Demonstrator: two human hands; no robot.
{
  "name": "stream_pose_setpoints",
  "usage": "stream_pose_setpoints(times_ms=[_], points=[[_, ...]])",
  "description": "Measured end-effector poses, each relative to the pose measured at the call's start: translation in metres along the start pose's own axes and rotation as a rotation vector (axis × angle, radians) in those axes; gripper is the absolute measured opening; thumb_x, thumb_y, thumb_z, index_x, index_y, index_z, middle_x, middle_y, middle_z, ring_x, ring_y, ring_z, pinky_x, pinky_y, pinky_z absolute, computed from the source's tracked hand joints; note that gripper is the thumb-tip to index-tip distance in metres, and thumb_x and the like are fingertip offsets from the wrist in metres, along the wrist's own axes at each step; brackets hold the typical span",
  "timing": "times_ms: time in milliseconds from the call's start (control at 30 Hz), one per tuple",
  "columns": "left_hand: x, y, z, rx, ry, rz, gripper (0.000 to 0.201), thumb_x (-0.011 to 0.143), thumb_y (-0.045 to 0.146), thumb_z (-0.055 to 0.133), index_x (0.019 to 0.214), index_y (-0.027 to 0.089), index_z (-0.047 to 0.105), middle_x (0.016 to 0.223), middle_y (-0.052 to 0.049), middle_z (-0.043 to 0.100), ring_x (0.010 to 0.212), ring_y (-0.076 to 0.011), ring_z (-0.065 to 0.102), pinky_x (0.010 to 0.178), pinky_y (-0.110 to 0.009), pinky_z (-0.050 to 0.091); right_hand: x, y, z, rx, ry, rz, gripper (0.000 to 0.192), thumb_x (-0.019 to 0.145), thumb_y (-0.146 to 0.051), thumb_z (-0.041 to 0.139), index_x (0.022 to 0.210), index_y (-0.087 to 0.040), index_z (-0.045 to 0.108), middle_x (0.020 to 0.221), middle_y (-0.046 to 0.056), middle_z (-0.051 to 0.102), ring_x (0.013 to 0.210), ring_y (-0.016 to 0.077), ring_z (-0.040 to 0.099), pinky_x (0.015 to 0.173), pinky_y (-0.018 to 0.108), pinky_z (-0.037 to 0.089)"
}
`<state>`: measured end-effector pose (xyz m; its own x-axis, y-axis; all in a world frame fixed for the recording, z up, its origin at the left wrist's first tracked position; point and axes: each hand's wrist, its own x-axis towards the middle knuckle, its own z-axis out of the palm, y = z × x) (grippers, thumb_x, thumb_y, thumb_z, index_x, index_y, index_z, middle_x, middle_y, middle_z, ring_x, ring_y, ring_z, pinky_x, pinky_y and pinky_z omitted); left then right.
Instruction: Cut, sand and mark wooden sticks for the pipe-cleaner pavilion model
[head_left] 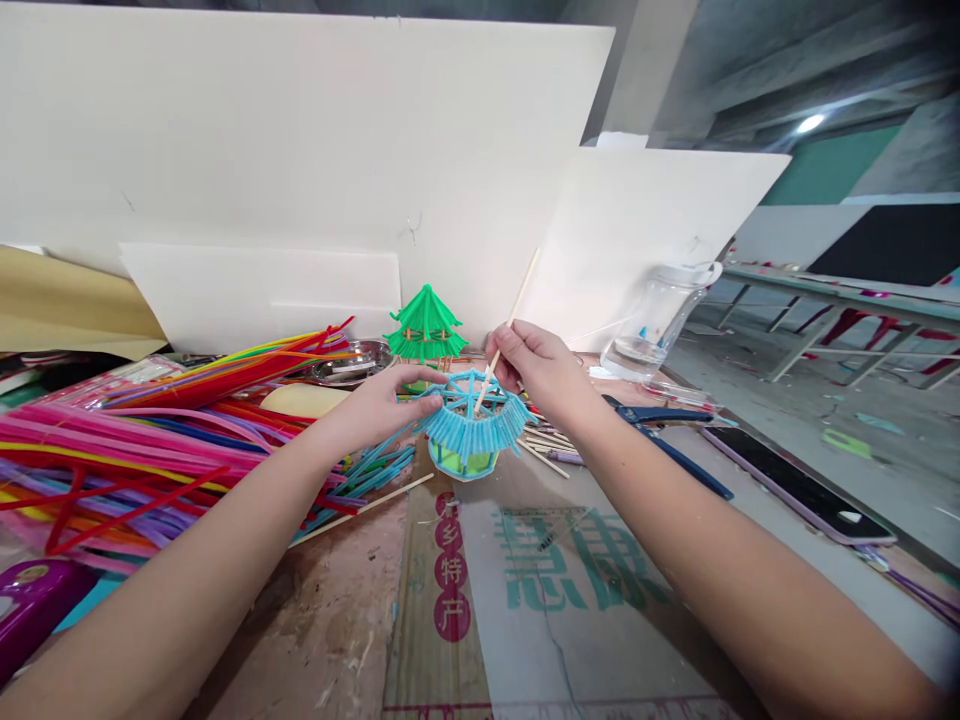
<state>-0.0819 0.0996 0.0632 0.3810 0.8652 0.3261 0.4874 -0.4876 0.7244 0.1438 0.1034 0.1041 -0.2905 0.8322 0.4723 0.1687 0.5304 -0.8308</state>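
A small blue pavilion roof (474, 425) made of pipe cleaners sits on a green base in the middle of the table. My left hand (382, 402) grips its left rim with thumb and fingers. My right hand (534, 368) pinches a thin wooden stick (508, 325), whose lower end pokes into the top of the blue roof. Behind them stands a finished green pavilion model (425, 328).
A big heap of coloured pipe cleaners (150, 440) lies at the left. Loose sticks (544, 450), blue-handled pliers (660, 420), a phone (802, 487) and a clear jar (660, 315) are at the right. White boards (300, 150) stand behind; printed cardboard (555, 600) covers the table.
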Motion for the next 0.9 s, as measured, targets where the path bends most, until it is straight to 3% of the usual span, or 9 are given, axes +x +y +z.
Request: stream_pose_setpoints(times_ms=[167, 300, 433, 533, 700, 900], points=[[0.0, 0.001, 0.002, 0.0, 0.014, -0.028, 0.044, 0.082, 0.051, 0.064, 0.116, 0.024, 0.069, 0.126, -0.008, 0.065, 0.118, -0.0262, 0.059, 0.103, -0.04, 0.044, -0.001, -0.001, 0.0, -0.065, -0.002, -0.028, 0.042, 0.094, -0.056, 0.048, 0.076, -0.019, 0.054, 0.054, -0.005, 0.049, 0.049, 0.0096, 0.043, 0.048, 0.023, 0.033], [-0.003, 0.004, 0.001, -0.011, 0.053, -0.059, 0.042, 0.082, 0.051, 0.063, 0.113, 0.023, 0.07, 0.118, -0.006, 0.07, 0.11, -0.0253, 0.064, 0.097, -0.038, 0.049, -0.007, -0.021, -0.011, -0.144, 0.072, -0.119, 0.039, 0.095, -0.054, 0.049, 0.079, -0.019, 0.058, 0.06, -0.003, 0.053, 0.054, 0.0111, 0.047, 0.052, 0.025, 0.037], [0.005, -0.001, -0.007, 0.045, 0.197, -0.151, 0.036, 0.09, 0.046, 0.058, 0.11, 0.019, 0.068, 0.104, -0.007, 0.073, 0.099, -0.0241, 0.067, 0.091, -0.039, 0.052, -0.02, -0.053, -0.023, -0.223, 0.198, -0.242, 0.036, 0.097, -0.052, 0.05, 0.08, -0.022, 0.059, 0.062, -0.001, 0.054, 0.056, 0.0127, 0.048, 0.054, 0.027, 0.038], [0.026, -0.014, -0.015, 0.14, 0.346, -0.244, 0.032, 0.093, 0.038, 0.059, 0.116, 0.016, 0.063, 0.117, -0.009, 0.066, 0.106, -0.024, 0.063, 0.094, -0.046, 0.052, -0.024, -0.064, -0.027, -0.198, 0.211, -0.25, 0.037, 0.096, -0.053, 0.05, 0.079, -0.023, 0.059, 0.061, 0.0, 0.053, 0.056, 0.0133, 0.048, 0.053, 0.028, 0.037], [0.066, -0.045, -0.011, 0.205, 0.433, -0.33, 0.036, 0.094, 0.035, 0.06, 0.125, 0.017, 0.057, 0.126, -0.01, 0.06, 0.106, -0.0238, 0.062, 0.088, -0.045, 0.055, -0.018, -0.055, -0.037, -0.137, 0.185, -0.211, 0.037, 0.095, -0.054, 0.052, 0.078, -0.022, 0.06, 0.061, 0.0, 0.054, 0.053, 0.0124, 0.046, 0.05, 0.028, 0.036], [0.074, -0.067, 0.008, 0.242, 0.425, -0.386, 0.037, 0.093, 0.035, 0.06, 0.126, 0.017, 0.057, 0.126, -0.011, 0.06, 0.107, -0.024, 0.062, 0.089, -0.046, 0.055, -0.008, -0.037, -0.057, -0.02, 0.198, -0.184, 0.036, 0.094, -0.054, 0.055, 0.079, -0.022, 0.06, 0.057, -0.001, 0.054, 0.049, 0.0112, 0.046, 0.046, 0.027, 0.035]])
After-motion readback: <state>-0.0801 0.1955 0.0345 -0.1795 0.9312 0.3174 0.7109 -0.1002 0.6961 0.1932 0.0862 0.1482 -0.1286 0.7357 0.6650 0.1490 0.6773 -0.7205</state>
